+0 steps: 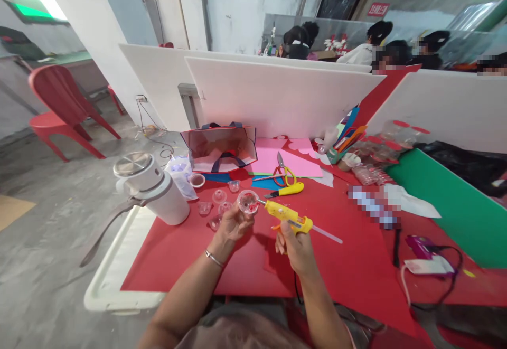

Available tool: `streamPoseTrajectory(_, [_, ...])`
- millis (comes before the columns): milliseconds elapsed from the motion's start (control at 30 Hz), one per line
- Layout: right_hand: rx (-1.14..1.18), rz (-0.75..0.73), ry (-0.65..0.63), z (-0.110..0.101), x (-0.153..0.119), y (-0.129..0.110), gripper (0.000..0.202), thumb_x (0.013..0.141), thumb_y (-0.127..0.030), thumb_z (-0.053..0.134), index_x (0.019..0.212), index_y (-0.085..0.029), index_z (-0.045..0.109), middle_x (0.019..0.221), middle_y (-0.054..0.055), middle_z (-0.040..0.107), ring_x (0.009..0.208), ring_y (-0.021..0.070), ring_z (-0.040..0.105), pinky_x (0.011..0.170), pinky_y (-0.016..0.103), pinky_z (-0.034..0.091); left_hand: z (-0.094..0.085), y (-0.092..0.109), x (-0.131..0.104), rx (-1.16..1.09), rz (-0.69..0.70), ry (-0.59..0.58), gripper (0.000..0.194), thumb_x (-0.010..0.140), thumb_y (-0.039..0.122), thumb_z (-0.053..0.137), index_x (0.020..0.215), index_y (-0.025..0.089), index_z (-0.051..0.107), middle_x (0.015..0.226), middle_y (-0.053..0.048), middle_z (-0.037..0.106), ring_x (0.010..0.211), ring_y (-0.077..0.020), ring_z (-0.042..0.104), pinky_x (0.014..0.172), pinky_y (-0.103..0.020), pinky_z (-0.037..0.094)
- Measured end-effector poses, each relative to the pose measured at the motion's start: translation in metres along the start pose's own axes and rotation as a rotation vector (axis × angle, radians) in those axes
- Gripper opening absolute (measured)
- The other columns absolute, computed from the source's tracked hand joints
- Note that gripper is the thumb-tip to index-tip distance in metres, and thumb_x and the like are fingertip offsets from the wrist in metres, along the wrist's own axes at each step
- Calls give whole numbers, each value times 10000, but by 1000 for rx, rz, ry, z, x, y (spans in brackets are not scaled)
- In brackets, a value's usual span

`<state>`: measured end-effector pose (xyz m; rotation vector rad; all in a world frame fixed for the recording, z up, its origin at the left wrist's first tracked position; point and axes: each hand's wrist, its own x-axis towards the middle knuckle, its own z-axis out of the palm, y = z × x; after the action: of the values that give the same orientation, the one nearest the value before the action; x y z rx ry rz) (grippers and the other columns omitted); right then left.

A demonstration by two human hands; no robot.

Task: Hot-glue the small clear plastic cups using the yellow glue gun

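Observation:
My left hand [236, 226] holds a small clear plastic cup [248, 201] with red bits on it, its round opening turned up towards me. Wrapped round the handle of a yellow glue gun [289, 216] is my right hand [293, 243]. The gun's metal nozzle points left and meets the cup's right rim; whether they touch I cannot tell. A clear glue stick [327, 234] juts from the back of the gun. Several clear plastic cups [219, 196] lie just beyond my left hand. Behind the gun are a yellow knife [291, 189] and scissors [281, 167].
A white flask [164, 196] stands at the left, near an open bag [224, 148]. Pink sheets [301, 161] lie at the back. A holder with coloured tools [336, 153], a green board [447, 206] and a purple device [420, 247] are on the right. People sit beyond white boards [277, 95].

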<state>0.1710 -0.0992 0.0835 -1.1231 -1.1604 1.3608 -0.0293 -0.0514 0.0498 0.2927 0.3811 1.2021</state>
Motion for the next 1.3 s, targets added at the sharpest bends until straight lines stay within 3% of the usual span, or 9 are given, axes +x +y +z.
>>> streamPoseTrajectory(100, [-21, -13, 13, 0, 2, -1, 629, 922, -715, 683, 565, -222, 525, 438, -30, 479, 398, 112, 471, 465, 271, 437, 3, 1, -1, -38, -5, -33, 441, 702, 312, 915, 1044, 196, 661, 683, 20, 541, 495, -70, 475, 376, -128, 264])
streamPoseTrajectory(367, [-19, -19, 44, -3, 4, 5, 659, 935, -708, 672, 522, -222, 508, 431, -13, 493, 415, 123, 500, 489, 276, 452, 18, -1, -4, 8, 75, -26, 602, 619, 240, 961, 1146, 213, 673, 930, -56, 694, 753, -156, 680, 418, -145, 335])
streamPoseTrajectory(533, [-49, -6, 23, -2, 3, 3, 649, 951, -701, 653, 534, -220, 528, 429, -12, 502, 418, 124, 508, 493, 272, 441, 25, -2, -5, 133, 139, -15, 676, 592, 117, 925, 1220, 189, 686, 853, -23, 681, 722, -117, 647, 422, -124, 339])
streamPoseTrajectory(767, [-141, -5, 83, 2, 2, -1, 647, 898, -743, 681, 529, -233, 529, 427, -5, 516, 420, 149, 534, 483, 289, 443, 31, -6, 0, 226, 193, 75, 581, 617, 288, 985, 1120, 140, 735, 726, -7, 669, 591, -106, 624, 392, -139, 388])
streamPoseTrajectory(1067, [-352, -162, 260, 6, -9, -6, 493, 907, -689, 700, 712, -254, 578, 511, -25, 560, 502, 178, 565, 552, 312, 469, 36, -9, 4, 391, 335, 172, 471, 636, 220, 958, 1065, 154, 776, 922, -69, 768, 711, -159, 732, 483, -186, 491])
streamPoseTrajectory(1300, [-440, -226, 233, 8, -13, -11, 396, 936, -621, 687, 809, -262, 578, 563, -20, 594, 542, 196, 580, 566, 313, 452, 33, -9, 7, 439, 399, 214, 495, 647, 273, 959, 1101, 172, 790, 960, -69, 781, 635, -118, 675, 473, -191, 449])
